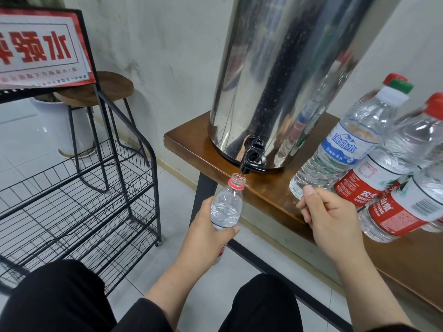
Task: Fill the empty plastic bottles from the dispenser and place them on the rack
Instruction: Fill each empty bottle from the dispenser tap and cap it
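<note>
Single wide-angle view from head height, looking forward and down past black-clad knees at the frame's bottom. Close to the wooden worktop (pixel 268 188) on the right, its steel dispenser (pixel 287 75) rising out of frame. Wire rack (pixel 79 200) to the left, tiled floor below, pale wall behind. Straight edges bowed by the lens.

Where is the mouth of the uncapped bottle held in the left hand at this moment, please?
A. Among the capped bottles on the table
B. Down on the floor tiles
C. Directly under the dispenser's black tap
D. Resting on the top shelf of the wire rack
C: the left hand grips the uncapped bottle with its open mouth just below the black tap of the steel dispenser.
</note>
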Demonstrator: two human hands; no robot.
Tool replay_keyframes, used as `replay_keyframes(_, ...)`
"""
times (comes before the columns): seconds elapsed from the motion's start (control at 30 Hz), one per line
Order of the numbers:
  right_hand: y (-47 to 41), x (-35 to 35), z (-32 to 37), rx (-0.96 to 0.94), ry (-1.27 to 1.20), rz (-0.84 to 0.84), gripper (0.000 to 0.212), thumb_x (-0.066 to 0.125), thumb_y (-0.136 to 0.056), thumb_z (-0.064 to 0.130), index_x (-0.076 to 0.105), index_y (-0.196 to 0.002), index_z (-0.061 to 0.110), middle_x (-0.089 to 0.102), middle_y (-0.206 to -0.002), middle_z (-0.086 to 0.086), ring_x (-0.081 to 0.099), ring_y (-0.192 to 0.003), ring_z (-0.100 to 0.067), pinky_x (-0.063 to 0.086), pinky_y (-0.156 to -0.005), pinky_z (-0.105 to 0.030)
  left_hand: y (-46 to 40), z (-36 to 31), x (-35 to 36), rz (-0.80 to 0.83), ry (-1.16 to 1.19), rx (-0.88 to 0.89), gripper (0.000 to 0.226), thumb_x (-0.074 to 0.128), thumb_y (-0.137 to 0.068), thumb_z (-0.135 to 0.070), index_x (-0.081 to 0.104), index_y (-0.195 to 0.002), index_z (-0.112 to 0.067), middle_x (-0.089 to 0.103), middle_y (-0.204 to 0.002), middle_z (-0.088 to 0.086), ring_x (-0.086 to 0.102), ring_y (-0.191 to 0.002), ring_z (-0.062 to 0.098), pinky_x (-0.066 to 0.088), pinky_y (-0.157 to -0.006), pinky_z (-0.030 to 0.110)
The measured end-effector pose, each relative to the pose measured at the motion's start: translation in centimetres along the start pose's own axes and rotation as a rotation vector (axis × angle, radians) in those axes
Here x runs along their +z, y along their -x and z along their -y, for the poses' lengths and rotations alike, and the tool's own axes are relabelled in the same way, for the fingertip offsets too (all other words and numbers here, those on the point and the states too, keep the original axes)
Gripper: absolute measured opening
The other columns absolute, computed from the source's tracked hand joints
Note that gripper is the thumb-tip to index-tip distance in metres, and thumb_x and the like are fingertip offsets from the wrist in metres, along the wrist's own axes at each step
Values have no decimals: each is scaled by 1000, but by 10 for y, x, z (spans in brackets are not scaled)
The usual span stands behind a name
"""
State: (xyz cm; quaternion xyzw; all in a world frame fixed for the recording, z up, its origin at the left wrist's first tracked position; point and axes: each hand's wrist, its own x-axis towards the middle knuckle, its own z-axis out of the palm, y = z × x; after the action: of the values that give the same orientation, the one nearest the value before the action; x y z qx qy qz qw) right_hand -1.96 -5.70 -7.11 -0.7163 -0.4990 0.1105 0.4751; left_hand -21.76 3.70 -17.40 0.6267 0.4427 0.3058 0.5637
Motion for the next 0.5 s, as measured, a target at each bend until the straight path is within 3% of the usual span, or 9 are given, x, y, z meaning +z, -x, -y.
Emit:
replay_keyframes(0.17,-1,0,3,5,7,28,40,50,-105,25,63,-69,14,55,-56,-2,51,-52,-5,40,-55,-14,1,1,1,-9,3,-8,66,82,-85,-25,45,-137,-41,64,-119,-16,62,-111,7,43,-78,10)
replay_keyframes(0.3,1,-2,13,5,1,89,32,49,-104,26,66,-78,27,55,-60,0,50,-55,-5,41,-55,-18,1,2,4,-10,0,-12,68,82,-85,-26,44,-140,-39,65,-120,-15,62,-110,8,44,-79,12)
replay_keyframes(0.5,0,-2,63,-165,6,52,24,56,-102,20,66,-102,42,63,-79,10,59,-69,-2,44,-60,-9,0,6,6,-2,23,-1,68,83,-85,-25,44,-139,-40,64,-120,-15,62,-111,8,46,-83,18)
